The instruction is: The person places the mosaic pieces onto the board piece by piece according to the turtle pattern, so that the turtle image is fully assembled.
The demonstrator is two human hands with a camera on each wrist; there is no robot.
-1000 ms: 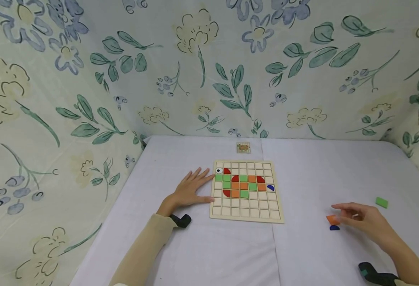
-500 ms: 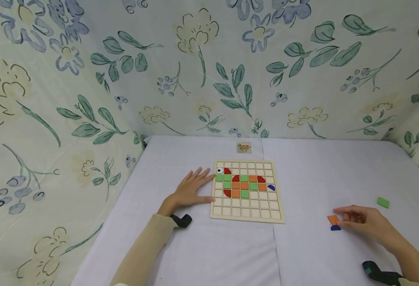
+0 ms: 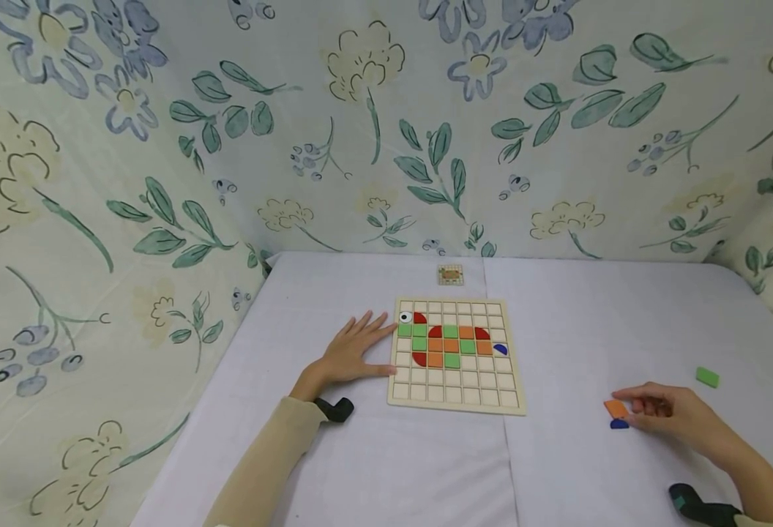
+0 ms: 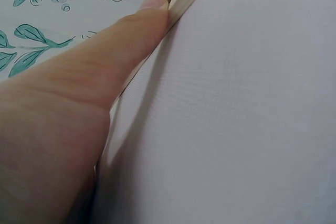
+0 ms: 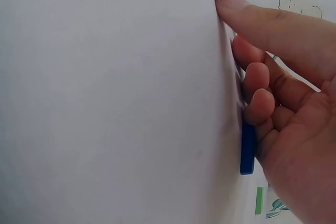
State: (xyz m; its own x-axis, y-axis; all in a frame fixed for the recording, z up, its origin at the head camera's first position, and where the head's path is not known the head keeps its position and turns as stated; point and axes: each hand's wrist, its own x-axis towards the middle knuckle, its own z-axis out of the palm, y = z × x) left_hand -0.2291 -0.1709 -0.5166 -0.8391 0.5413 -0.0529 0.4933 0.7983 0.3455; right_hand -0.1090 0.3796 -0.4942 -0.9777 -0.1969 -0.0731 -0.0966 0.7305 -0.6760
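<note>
My left hand (image 3: pixel 350 353) lies with fingers spread, its index finger and thumb touching the left edge of the wooden grid board (image 3: pixel 454 395). The left wrist view shows the thumb (image 4: pixel 142 30) against the board's side. At the right, my right hand (image 3: pixel 670 411) pinches an orange tile (image 3: pixel 615 408) between index finger and thumb, the other fingers curled. A blue half-round piece (image 3: pixel 619 424) sits just below the tile, at the thumb tip. In the right wrist view, another blue piece (image 5: pixel 247 149) shows beside the curled fingers; the hand hides it in the head view.
Red, green, orange and blue pieces and an eye piece (image 3: pixel 405 317) lie in the board's cells. A small pattern card (image 3: pixel 450 274) sits behind the board. One green tile (image 3: pixel 707 377) lies beyond my right hand. Floral cloth (image 3: pixel 334 146) hangs behind the white table (image 3: pixel 571 315).
My right index finger has come down towards the thumb, onto the orange tile's edge. The tile has turned slightly. My left hand and the board stay in place.
</note>
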